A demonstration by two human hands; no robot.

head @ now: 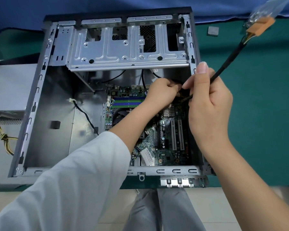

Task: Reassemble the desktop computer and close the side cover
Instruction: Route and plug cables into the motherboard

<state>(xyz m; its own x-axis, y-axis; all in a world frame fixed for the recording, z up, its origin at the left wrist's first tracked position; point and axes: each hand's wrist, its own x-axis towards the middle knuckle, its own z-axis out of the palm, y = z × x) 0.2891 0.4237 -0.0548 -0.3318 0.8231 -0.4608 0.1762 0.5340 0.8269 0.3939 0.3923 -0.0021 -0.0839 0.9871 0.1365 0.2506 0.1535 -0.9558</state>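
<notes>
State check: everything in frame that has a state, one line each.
computer case: on its side, side cover off, interior exposed
motherboard: seated inside the case
left hand: fingers curled, gripping dark cables over the board
right hand: pinching the black cable
black cable: lifted out of the case, orange connector unplugged
power supply: outside the case, at its left

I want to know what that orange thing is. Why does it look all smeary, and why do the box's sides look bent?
In the head view, the orange connector on the black cable is motion-blurred, so its details are lost; the computer case edges bow because of the wide-angle lens; the motherboard looks fairly sharp.
</notes>
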